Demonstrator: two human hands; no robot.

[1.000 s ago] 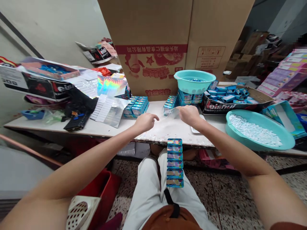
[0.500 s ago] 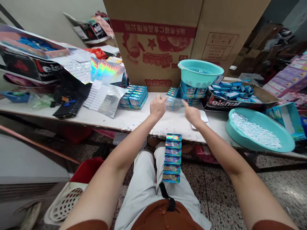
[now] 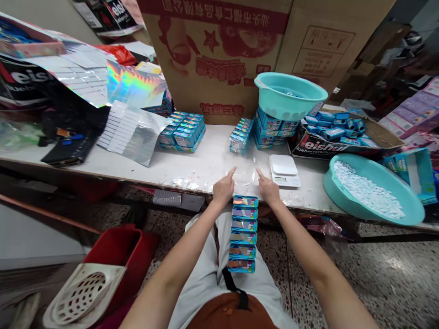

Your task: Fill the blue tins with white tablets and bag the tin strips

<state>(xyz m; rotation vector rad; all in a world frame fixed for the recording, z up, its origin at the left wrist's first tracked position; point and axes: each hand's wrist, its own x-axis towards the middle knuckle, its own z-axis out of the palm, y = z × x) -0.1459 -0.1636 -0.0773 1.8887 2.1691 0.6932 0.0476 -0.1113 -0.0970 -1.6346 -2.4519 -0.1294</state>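
Observation:
A sheet of clear plastic film (image 3: pixel 244 176) lies low over the front of the white table, between my hands. My left hand (image 3: pixel 223 188) grips its left side, index finger stretched forward and the other fingers curled. On the right side my right hand (image 3: pixel 269 187) grips it in a similar way; both thumbs are largely hidden. Just beyond the film stands a plastic-wrapped block of small blue boxes (image 3: pixel 241 133). Below my hands, a row of several blue boxes with shiny fronts (image 3: pixel 243 237) appears over my lap.
A white digital scale (image 3: pixel 284 168) sits right of my right hand. Stacked blue boxes (image 3: pixel 183 131) stand to the left. A turquoise basin (image 3: pixel 291 107) rests on more boxes; another basin (image 3: pixel 331 183) holds white pieces. A large carton (image 3: pixel 219 105) forms the back.
Both hands have come down and back toward me, bringing the clear film closer to the table's front edge. The scale is now uncovered, and the view has shifted slightly.

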